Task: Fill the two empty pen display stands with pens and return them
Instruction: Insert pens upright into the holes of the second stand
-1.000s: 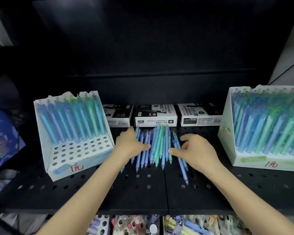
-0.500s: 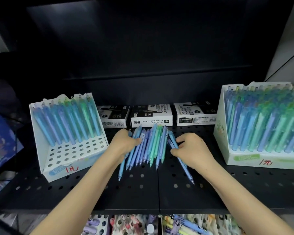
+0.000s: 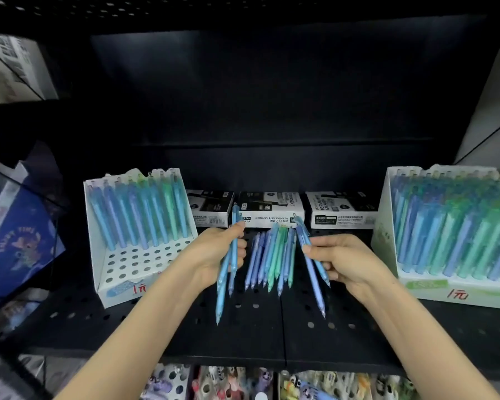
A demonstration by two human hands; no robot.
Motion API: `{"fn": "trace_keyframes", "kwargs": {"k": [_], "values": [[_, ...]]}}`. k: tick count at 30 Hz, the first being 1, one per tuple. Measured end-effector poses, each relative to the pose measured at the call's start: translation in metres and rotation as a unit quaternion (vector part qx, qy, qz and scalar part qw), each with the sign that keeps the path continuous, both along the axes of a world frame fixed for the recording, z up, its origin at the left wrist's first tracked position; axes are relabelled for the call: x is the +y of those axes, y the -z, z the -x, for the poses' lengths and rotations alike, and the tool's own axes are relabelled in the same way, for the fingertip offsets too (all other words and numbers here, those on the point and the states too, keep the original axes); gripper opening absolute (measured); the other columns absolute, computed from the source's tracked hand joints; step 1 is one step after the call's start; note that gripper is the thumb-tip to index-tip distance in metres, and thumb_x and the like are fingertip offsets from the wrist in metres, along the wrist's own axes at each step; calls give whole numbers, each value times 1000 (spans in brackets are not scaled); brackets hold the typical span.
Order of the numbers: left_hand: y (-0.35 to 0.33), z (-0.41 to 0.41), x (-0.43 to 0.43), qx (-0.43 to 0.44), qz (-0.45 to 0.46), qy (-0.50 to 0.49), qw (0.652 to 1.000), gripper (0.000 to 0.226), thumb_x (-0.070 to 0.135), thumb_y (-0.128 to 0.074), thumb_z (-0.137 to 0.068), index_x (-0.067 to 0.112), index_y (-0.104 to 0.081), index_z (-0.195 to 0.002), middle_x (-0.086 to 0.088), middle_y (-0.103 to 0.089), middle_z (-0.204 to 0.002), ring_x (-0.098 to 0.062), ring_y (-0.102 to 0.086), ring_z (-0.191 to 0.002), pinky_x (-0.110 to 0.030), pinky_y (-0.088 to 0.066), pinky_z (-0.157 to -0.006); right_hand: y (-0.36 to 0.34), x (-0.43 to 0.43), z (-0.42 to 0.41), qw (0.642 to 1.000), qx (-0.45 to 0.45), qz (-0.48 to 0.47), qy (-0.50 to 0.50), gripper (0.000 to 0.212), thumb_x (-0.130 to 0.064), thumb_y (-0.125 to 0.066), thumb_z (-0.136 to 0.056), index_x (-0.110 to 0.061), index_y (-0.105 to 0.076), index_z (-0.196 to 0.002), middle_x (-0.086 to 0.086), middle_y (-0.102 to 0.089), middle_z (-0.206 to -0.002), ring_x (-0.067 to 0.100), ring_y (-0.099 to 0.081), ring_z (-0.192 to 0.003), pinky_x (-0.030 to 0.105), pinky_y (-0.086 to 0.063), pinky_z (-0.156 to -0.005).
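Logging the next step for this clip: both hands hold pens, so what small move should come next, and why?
Likely the left hand should carry its blue pens to the left stand and slot one into an open hole: only that stand's back row is filled, while the right stand looks full. The right hand grips further pens.

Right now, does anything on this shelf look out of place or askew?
A loose bunch of pens lies on the shelf between the left hand and right hand, outside any stand; each hand grips a few more. The left stand has pens only at the back; its front holes are bare.
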State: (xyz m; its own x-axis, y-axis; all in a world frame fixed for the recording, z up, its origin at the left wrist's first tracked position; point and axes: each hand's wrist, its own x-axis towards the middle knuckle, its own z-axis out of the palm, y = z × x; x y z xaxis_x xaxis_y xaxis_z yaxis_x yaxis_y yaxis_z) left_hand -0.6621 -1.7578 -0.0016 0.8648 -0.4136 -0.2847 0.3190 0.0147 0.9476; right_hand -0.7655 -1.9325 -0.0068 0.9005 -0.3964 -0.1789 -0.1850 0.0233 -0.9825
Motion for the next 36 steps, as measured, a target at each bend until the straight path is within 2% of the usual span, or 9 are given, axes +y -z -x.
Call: {"fn": "trace_keyframes", "kwargs": {"k": [3, 6, 14, 18, 23, 27, 31, 34, 36], "values": [[-7, 7, 2, 87, 99, -9, 991, 22, 16, -53, -95, 10, -42, -77, 0, -37, -51, -11, -35, -42, -18, -31, -35, -9, 13, 1, 998, -37, -39, -19, 7, -1, -63, -85, -8, -64, -87, -10, -53, -40, 0, -43, -34, 12, -35, -35], [-11, 19, 2, 92, 125, -9, 988, 19, 13, -54, -94, 8, -43, -79, 0, -38, -50, -11, -37, -39, -16, -31, -33, -16, 31, -3, 995, -70, -45, -50, 11, -3, -63, -85, -3, -66, -96, -7, -53, -44, 1, -43, -37, 13, -36, -37], [-7, 42, 24, -149, 19, 92, 984, 35, 34, -57, -89, 2, -58, -105, -7, -60, -77, -11, -53, -55, -14, -37, -41, -34, 70, -24, 987, -148, -56, -27, 11, -10, -64, -86, -11, -64, -97, -11, -58, -47, -1, -53, -42, 18, -46, -48], [-14, 43, 38, -172, 30, 86, 981, 11, 19, -60, -89, 8, -58, -90, 1, -57, -59, -8, -49, -48, -16, -30, -40, -34, 85, -33, 987, -148, -53, -31, 19, -11, -64, -86, -6, -64, -105, -12, -56, -45, 0, -50, -42, 18, -44, -48], [-18, 44, 55, -163, 33, 80, 983, 16, 12, -54, -93, -3, -59, -94, 4, -54, -49, -4, -42, -39, -15, -27, -37, -29, 97, -42, 986, -152, -69, -26, 26, -14, -67, -85, -7, -63, -109, -3, -55, -54, 8, -45, -47, 23, -46, -52], [-23, 44, 74, -177, 29, 44, 983, 16, 14, -55, -93, -3, -55, -92, 5, -55, -47, -5, -42, -37, -14, -29, -38, -33, 103, -47, 983, -167, -82, -1, 9, -13, -61, -89, -9, -62, -98, 5, -63, -73, 7, -45, -48, 20, -45, -47], [-29, 45, 112, -233, 7, -37, 972, 17, 23, -59, -87, 6, -60, -90, -8, -59, -64, -15, -44, -51, -20, -39, -45, -44, 101, -46, 978, -193, -77, -6, 4, -4, -53, -92, -5, -56, -94, 12, -68, -82, 11, -54, -51, 22, -51, -49], [-36, 42, 142, -262, 7, -86, 961, 17, 20, -58, -86, 3, -58, -92, -1, -58, -57, -9, -47, -46, -16, -40, -41, -52, 100, -45, 976, -211, -47, -21, 22, -2, -57, -89, -6, -49, -109, 18, -70, -83, 14, -58, -52, 24, -53, -50], [-38, 35, 159, -280, 3, -121, 952, 15, 19, -58, -88, 5, -58, -94, -3, -58, -61, -8, -48, -48, -20, -42, -48, -57, 102, -47, 975, -216, -28, -38, 41, 0, -62, -85, -16, -44, -118, 18, -71, -83, 14, -60, -53, 24, -54, -52]]}}
